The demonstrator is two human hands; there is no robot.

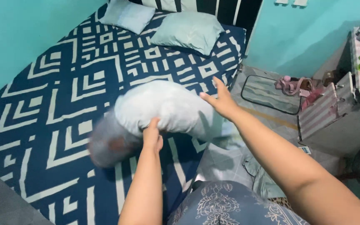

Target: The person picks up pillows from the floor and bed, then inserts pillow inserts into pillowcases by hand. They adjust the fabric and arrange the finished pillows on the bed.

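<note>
- The person is holding a long pale pillow (163,109) in the air above the patterned blue-and-white bed (55,125), close to its near edge; the pillow's lower end is blurring, so it looks to be swinging.
- The left hand (152,137) is pinching the pillow's underside, fingers closed into the fabric.
- The right hand (221,100) is spreading flat, fingers apart, touching or just off the pillow's far end; it is not gripping anything.
- With only one hand clamping, the pillow is at risk of slipping free and dropping off the bed's side onto the tiled floor (226,160).
- A wide swing could be carrying it toward the cluttered cabinet (338,112) on the right, knocking the bottles on top.
- It could also be landing on the two pillows (188,31) at the headboard, shoving them askew.
</note>
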